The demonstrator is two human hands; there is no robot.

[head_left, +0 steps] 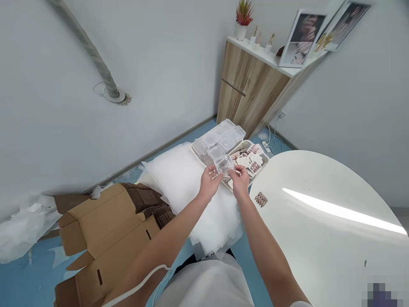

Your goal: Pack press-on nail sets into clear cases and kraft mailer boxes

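A small clear plastic box [224,163] is pinched between my two hands. My left hand [209,182] grips its left side, fingers closed. Closed on the box's right side is my right hand [240,180]. Just beyond lies a white tray piled with more clear plastic boxes [220,137]. Beside it, a second tray [267,161] holds white cards with press-on nails [254,167], partly hidden by my right hand. A small set of brownish press-on nails [261,199] lies on the round white table [306,238] right of my right hand.
A stack of white foam sheets [185,175] sits under and left of my hands. Flattened cardboard boxes [108,217] cover the lower left floor. A wooden cabinet [255,81] with a plant [244,17] and picture frames [302,40] stands ahead. A power strip [266,146] lies near the wall.
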